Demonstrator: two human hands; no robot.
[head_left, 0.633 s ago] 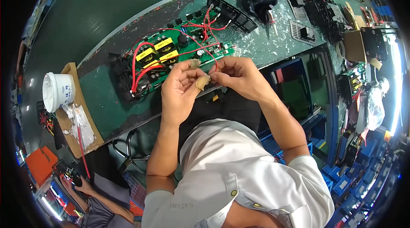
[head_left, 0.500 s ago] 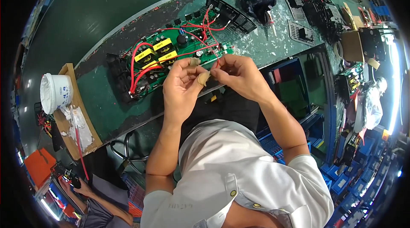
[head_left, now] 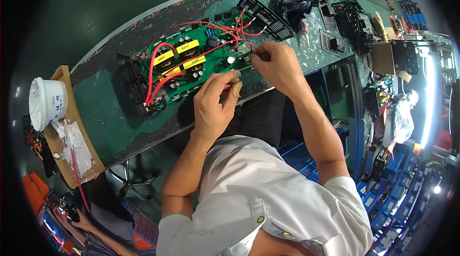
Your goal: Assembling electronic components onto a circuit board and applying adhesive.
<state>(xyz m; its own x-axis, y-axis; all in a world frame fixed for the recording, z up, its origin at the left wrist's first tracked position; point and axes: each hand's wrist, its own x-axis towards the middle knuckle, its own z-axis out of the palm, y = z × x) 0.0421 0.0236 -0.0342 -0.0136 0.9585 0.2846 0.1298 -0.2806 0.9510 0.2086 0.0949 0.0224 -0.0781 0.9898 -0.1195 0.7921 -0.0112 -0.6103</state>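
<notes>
Head view: the right hand (head_left: 280,67), fingers pinched, seems to grip a thin red wire (head_left: 223,44) beside the green board (head_left: 215,57) on the table (head_left: 100,98), where a hard tug could strain its joint; the left hand's (head_left: 213,100) fingers curl, their hold unclear.

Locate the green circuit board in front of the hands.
In the head view, the green circuit board lies on the bench, upper left of centre, just beyond the left hand, with the black slotted panel by its right end.
</notes>
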